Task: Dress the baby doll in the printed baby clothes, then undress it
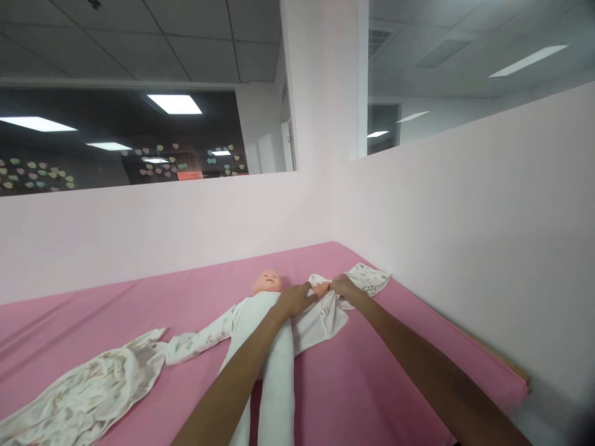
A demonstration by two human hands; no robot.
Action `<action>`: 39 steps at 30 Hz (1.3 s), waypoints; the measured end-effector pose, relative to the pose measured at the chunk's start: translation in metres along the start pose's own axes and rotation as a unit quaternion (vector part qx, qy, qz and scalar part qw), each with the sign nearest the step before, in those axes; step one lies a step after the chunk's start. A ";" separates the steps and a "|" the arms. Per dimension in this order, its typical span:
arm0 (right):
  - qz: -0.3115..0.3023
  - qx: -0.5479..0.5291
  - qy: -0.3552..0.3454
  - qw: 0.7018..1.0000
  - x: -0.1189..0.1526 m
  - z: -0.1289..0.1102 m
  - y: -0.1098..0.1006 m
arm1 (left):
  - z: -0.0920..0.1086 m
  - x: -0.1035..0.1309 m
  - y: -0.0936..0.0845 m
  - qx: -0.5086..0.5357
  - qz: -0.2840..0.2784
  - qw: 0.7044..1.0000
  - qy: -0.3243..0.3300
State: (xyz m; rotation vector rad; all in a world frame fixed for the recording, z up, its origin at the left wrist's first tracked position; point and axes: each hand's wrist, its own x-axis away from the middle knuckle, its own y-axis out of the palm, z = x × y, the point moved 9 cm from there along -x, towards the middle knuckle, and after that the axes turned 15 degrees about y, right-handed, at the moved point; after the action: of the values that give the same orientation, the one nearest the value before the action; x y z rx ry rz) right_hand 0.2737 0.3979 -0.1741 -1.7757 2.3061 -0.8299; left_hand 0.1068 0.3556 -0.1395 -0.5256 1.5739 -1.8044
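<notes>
A baby doll (274, 305) with a white cloth body lies on its back, its head toward the far wall. A white printed baby shirt (320, 322) is spread partly under and beside it. On the left of the picture, one doll arm is inside a printed sleeve (204, 339). My left hand (297, 300) is closed around the other doll arm, near its small bare hand (320, 288). My right hand (344, 286) pinches the shirt just beyond that doll hand. Past my right fingers lies the shirt's other sleeve (370, 279). My fingertips are partly hidden.
A crumpled printed baby garment (93, 390) lies at the lower left. Everything rests on a pink padded mat (362, 384). White walls (465, 229) close off the far and right sides, with windows above. The mat's edge (493, 353) runs along the right wall.
</notes>
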 end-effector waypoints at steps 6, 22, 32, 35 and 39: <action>0.024 -0.010 0.028 0.999 0.001 0.012 0.002 | 0.002 0.000 0.009 -0.041 -0.047 0.998 -0.010; 0.163 0.088 -0.200 0.962 0.106 -0.026 0.025 | 0.004 -0.003 0.013 -0.063 -0.028 0.997 -0.040; 0.064 0.119 -0.233 0.963 0.131 0.004 0.047 | -0.024 0.074 -0.034 -0.076 0.088 0.990 -0.085; 0.068 0.187 -0.227 0.953 0.134 0.015 0.044 | -0.054 0.138 -0.038 -0.070 0.148 0.974 -0.158; 0.030 0.168 -0.232 0.958 0.139 0.018 0.049 | -0.095 0.221 -0.014 0.126 0.240 0.921 -0.281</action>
State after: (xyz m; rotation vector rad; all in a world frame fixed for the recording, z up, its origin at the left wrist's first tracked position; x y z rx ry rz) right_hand 0.1964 0.2719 -0.1804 -1.5420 1.7896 -0.6569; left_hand -0.1141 0.2645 -0.1727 -0.4343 0.9518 -1.2963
